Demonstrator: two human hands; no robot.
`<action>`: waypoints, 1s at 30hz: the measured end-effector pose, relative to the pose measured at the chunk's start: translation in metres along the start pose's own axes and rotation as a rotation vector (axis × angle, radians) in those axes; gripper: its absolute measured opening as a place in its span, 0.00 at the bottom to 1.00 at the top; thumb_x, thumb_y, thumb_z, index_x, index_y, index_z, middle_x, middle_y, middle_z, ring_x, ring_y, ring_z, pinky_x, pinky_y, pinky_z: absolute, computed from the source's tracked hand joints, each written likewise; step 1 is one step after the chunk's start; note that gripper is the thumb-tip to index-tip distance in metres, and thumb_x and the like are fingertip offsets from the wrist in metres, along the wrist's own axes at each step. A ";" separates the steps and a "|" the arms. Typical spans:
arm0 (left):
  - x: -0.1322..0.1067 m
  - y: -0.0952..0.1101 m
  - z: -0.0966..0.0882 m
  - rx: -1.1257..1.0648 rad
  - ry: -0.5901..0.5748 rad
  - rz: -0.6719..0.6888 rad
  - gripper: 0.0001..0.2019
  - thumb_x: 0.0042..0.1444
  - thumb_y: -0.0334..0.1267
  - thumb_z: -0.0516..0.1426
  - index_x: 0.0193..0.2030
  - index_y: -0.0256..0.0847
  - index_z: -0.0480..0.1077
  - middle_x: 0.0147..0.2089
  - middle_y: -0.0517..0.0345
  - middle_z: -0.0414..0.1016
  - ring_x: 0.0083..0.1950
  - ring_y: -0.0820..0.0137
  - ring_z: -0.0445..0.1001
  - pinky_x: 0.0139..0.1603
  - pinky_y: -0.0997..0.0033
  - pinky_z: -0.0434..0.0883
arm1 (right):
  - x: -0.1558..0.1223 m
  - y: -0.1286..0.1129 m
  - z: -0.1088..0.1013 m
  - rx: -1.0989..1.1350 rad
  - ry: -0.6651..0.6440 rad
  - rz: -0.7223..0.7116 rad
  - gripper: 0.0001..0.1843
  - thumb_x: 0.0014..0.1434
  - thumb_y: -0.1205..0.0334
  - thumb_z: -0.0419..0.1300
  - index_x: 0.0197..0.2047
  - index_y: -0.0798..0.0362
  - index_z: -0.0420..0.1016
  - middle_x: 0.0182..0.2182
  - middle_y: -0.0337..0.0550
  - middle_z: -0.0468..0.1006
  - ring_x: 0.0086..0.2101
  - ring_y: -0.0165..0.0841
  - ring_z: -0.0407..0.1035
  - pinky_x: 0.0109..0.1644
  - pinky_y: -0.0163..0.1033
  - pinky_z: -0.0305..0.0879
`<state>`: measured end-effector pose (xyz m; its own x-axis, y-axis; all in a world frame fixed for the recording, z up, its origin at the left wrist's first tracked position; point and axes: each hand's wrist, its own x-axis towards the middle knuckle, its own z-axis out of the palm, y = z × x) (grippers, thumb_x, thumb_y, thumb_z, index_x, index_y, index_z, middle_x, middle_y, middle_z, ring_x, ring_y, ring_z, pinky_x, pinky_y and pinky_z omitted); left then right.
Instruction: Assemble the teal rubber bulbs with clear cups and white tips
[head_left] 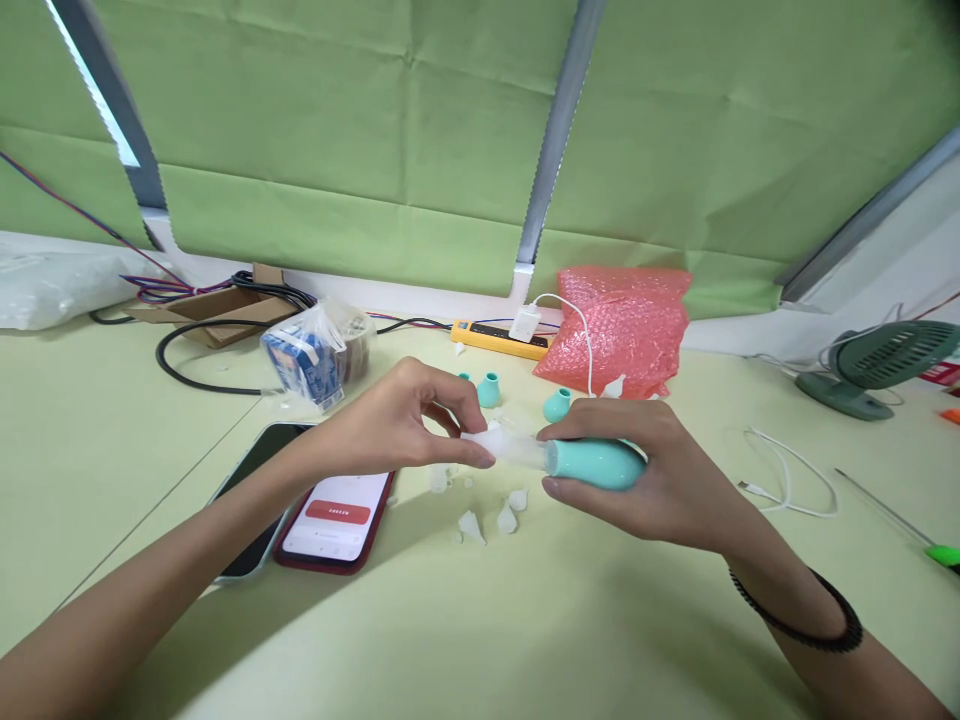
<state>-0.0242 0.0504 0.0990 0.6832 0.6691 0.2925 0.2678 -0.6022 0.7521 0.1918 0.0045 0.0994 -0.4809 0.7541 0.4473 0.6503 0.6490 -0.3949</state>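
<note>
My right hand (637, 470) wraps round a turquoise, egg-shaped handheld device (596, 464), which lies level with its narrower end to the left. Out of that end comes a translucent white soft tip (514, 448). My left hand (431, 425) pinches the tip's far end between thumb and fingers. Below the hands, several small translucent teardrop-shaped pieces (507, 518) lie loose on the table. Just behind stand small turquoise caps with open necks, one (489, 390) near my left fingers and another (557, 404) near my right.
Two phones lie to the left, one with a lit screen (330, 515). Behind are a bagged blue box (306, 365), a yellow power strip (499, 340) and a pink bubble-wrap bag (622, 325). A green fan (877, 365), a white cable (795, 480) and a green-handled screwdriver (941, 555) lie right.
</note>
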 end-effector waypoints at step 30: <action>-0.009 0.018 -0.003 -0.139 0.049 0.046 0.11 0.42 0.31 0.62 0.35 0.44 0.74 0.34 0.64 0.77 0.33 0.73 0.75 0.35 0.81 0.73 | -0.020 -0.018 0.006 -0.393 0.258 -0.221 0.13 0.51 0.60 0.58 0.41 0.52 0.67 0.28 0.41 0.72 0.23 0.27 0.64 0.23 0.32 0.59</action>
<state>-0.0277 0.0347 0.1114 0.6579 0.6644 0.3546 0.1380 -0.5692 0.8105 0.1858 -0.0220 0.0928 -0.5038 0.5216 0.6886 0.7451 0.6657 0.0409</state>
